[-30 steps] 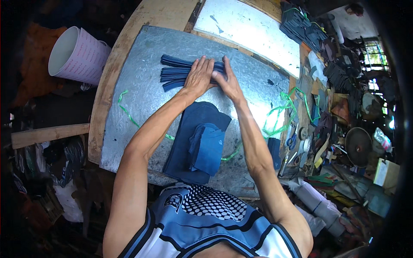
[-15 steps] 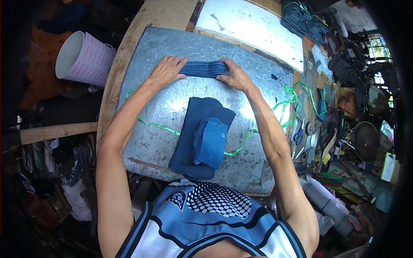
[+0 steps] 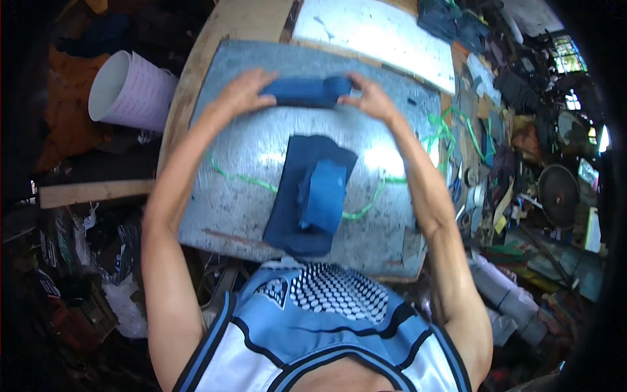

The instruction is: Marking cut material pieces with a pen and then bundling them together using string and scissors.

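Toward the far side of the metal sheet (image 3: 222,235), a bundle of dark blue cut pieces (image 3: 302,91) lies sideways between my hands, blurred by motion. My left hand (image 3: 245,91) closes on its left end, thumb on the near side and fingers over the far side. The right end is gripped by my right hand (image 3: 370,98) in the same way. Closer to my body rests a stack of larger dark blue pieces (image 3: 281,215), with a smaller stack of lighter blue pieces (image 3: 328,189) on top. Green string (image 3: 248,181) runs out from both sides of the large stack.
A white board (image 3: 372,42) lies beyond the metal sheet. Tangled green string (image 3: 441,137) hangs at the sheet's right edge. Dark bundled pieces (image 3: 450,19) sit at the far right. A pale bucket-like container (image 3: 134,95) stands left of the table, above a wooden bar (image 3: 98,193).
Both hands have shifted slightly away from me and spread a little farther apart with the bundle. It now shows more of its broad side. The stacks nearer me keep their place on the sheet.
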A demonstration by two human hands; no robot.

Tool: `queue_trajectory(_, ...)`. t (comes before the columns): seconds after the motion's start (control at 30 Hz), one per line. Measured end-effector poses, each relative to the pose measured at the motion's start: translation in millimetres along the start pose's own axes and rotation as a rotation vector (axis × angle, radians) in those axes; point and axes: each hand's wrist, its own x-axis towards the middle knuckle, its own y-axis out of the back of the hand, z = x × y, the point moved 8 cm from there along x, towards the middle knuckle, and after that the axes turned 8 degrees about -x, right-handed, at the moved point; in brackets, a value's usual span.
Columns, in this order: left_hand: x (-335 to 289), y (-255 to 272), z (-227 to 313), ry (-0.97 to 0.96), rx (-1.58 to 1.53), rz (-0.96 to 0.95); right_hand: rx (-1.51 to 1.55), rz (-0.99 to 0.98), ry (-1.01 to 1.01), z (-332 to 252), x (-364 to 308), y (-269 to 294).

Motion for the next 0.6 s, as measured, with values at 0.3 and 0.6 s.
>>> queue_trajectory(0.3,-63.9,207.9,83.3,-0.204,-1.101,0.087,0.282,0.295,0.07,-170.4,-187.7,147.9)
queue_trajectory(0.6,-118.7,41.7,95.8,0.016,-1.326,-0.47,0.907,0.256,-0.826,-224.8,-333.6,-88.4)
